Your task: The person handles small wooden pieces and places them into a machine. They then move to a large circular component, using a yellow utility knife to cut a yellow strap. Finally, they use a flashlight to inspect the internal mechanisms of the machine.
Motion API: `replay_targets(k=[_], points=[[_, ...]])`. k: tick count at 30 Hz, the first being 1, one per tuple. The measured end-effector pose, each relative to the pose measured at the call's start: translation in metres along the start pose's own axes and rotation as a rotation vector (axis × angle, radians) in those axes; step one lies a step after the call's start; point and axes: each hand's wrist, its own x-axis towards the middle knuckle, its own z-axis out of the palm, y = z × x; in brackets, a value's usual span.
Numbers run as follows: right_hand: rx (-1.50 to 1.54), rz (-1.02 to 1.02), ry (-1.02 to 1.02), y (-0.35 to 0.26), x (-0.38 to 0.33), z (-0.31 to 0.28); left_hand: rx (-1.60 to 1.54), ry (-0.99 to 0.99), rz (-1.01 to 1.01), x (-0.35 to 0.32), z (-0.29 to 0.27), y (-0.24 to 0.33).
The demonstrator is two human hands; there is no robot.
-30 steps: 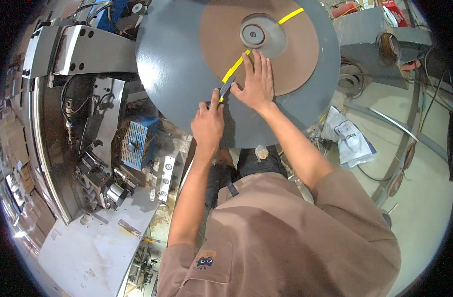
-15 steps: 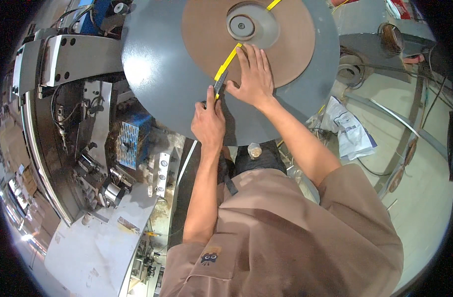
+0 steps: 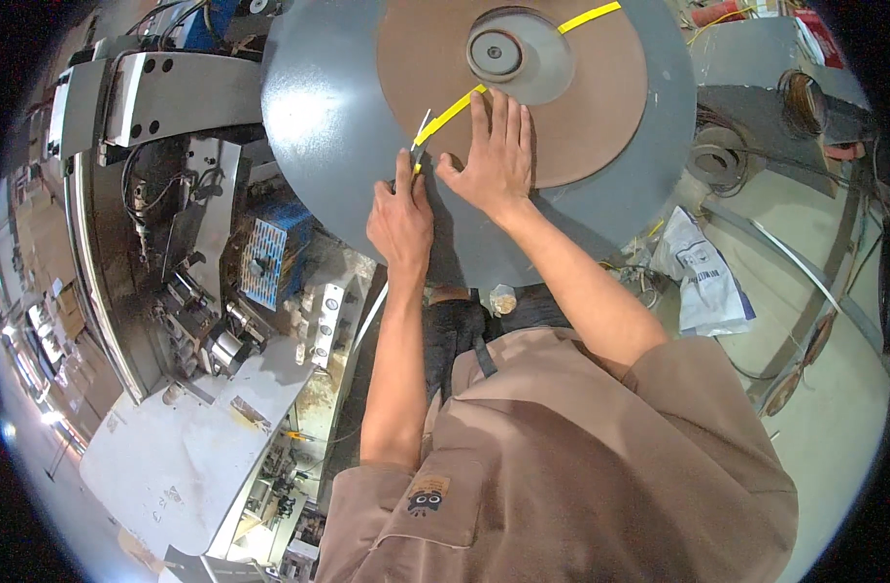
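A large grey disc [image 3: 319, 185] carries a wound brown roll [image 3: 600, 107] around a hub [image 3: 495, 53]. One yellow tape strip [image 3: 452, 113] runs across the roll from near the core to its outer edge. Another yellow strip [image 3: 589, 17] lies on the far side. My left hand [image 3: 403, 219] is closed around what looks like a utility knife [image 3: 419, 155], dark with some yellow. Its thin pale tip lies at the strip's outer end; the fingers hide most of the handle. Flat on the roll, my right hand [image 3: 498, 160] has its thumb spread, fingertips beside the strip's inner end.
Left of the disc stand a metal machine arm [image 3: 188, 97], a blue vented box [image 3: 270, 257] and a pale worktop [image 3: 173, 466]. A white plastic bag [image 3: 702, 277] lies on the right, near cables and a coil [image 3: 719, 160]. A clear knob [image 3: 502, 300] is below the disc.
The view has shifted, so the disc sits farther right. My left hand has turned the knife, and its pale tip now shows beside the tape end. My right hand stays on the roll.
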Motion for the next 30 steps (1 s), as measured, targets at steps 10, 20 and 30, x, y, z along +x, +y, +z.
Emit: replay_targets(k=[10,20,30], points=[[-0.046,-0.021,0.032,-0.002,-0.002,0.006,0.075,0.285,-0.259,0.098,-0.029,-0.052],[0.012,-0.045,0.026,0.014,0.008,-0.006,-0.325,0.140,-0.114,-0.013,-0.067,-0.084],[0.159,-0.098,0.229,0.040,0.055,-0.002,-0.381,-0.066,-0.469,-0.234,-0.081,-0.151]])
